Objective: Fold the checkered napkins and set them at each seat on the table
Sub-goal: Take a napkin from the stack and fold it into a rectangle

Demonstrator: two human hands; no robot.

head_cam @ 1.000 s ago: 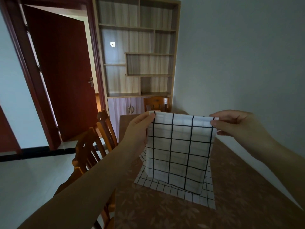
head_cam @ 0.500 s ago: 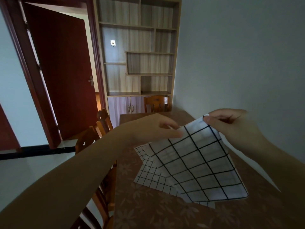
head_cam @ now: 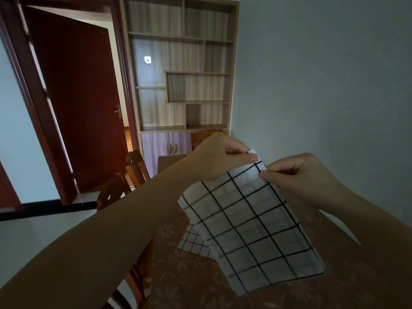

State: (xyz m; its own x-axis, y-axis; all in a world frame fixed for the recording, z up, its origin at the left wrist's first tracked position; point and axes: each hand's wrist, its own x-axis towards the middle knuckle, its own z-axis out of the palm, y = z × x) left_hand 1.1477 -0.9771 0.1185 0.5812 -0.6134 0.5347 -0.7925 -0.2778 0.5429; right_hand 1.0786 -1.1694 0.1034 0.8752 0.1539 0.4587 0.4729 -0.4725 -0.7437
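Note:
I hold a white napkin with a large black check (head_cam: 252, 224) above the table (head_cam: 334, 282). My left hand (head_cam: 219, 158) pinches its top corner between thumb and fingers. Just to the right, my right hand (head_cam: 298, 172) pinches the same top edge. The two hands are almost touching. The napkin hangs slanted, its lower end near the tabletop. Under it lies a second napkin with a finer check (head_cam: 194, 240), mostly hidden.
The table carries a brown flowered cloth and stands against the right wall (head_cam: 323, 85). Wooden chairs (head_cam: 124, 186) line its left side, and another chair (head_cam: 202, 137) stands at the far end. A shelf cabinet (head_cam: 180, 74) and an open red door (head_cam: 75, 97) are behind.
My hands have come together at the napkin's top, bringing its two upper corners side by side. The napkin went from hanging flat between spread hands to hanging slanted and narrower.

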